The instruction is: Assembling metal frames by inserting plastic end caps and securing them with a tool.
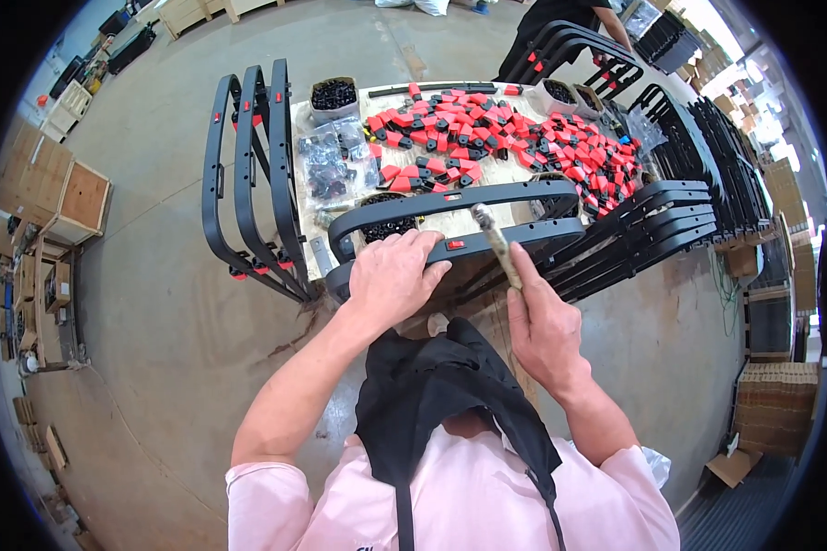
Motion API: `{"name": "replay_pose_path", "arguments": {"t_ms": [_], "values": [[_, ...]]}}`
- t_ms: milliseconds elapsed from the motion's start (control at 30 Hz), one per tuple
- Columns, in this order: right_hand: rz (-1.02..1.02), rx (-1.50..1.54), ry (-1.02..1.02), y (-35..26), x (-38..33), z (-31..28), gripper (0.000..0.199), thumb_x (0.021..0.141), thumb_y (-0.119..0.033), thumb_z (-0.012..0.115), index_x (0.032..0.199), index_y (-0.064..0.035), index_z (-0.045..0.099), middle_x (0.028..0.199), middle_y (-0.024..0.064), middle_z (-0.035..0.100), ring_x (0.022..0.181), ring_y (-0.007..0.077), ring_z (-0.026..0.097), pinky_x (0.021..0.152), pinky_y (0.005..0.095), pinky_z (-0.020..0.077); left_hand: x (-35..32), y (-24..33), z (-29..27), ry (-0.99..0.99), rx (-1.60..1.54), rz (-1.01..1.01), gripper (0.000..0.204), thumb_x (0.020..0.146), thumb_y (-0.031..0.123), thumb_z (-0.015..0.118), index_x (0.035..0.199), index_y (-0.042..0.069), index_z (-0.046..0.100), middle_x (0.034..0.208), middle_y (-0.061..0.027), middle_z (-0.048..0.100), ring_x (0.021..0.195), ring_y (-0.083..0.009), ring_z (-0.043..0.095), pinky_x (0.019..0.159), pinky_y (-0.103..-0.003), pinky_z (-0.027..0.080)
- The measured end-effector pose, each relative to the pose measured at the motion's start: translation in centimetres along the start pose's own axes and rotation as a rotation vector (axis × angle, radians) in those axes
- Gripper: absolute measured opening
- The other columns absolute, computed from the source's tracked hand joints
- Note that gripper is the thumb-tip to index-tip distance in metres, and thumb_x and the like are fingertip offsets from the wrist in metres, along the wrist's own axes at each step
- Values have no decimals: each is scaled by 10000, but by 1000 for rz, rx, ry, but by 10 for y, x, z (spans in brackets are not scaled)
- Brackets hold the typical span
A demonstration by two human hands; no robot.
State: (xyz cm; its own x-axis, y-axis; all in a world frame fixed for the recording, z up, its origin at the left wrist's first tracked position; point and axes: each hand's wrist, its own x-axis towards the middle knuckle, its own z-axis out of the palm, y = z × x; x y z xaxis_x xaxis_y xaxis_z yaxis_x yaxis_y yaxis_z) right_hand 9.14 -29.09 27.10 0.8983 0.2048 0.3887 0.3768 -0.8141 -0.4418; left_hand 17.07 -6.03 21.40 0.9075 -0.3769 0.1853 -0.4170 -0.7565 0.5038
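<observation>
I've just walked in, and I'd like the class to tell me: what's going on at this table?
A person's left hand lies over the nearer of two black curved frames at the table's near edge. The right hand grips a stick-like tool with a metal end; whether it touches the frame is unclear. Red-and-black parts are heaped on the table, and three similar frames stand to its left. Another person is beyond the far right corner.

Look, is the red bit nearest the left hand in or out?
In: the red bit sits within the black bar; depth unclear.
</observation>
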Motion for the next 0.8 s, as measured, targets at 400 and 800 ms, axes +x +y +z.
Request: {"name": "replay_pose_path", "arguments": {"t_ms": [400,800], "values": [[621,551,-277,72,-77,-3,513,1027,-128,642,1535,-75,584,814,85,703,739,165,696,720,348,552,1,13,6,33,213,293,468,931,64,686,1394,131,692,1309,-115,689,1145,-311,691,941,-451,564],[998,709,-368,119,-111,36,532,1038,-220,630,1527,-23,564,842,54,731,713,143,660,674,336,526,3,-8,24,349,201,272,488,872,115,838,1344,77,723,1316,-92,741,1170,-288,709,1000,-436,553]]}}
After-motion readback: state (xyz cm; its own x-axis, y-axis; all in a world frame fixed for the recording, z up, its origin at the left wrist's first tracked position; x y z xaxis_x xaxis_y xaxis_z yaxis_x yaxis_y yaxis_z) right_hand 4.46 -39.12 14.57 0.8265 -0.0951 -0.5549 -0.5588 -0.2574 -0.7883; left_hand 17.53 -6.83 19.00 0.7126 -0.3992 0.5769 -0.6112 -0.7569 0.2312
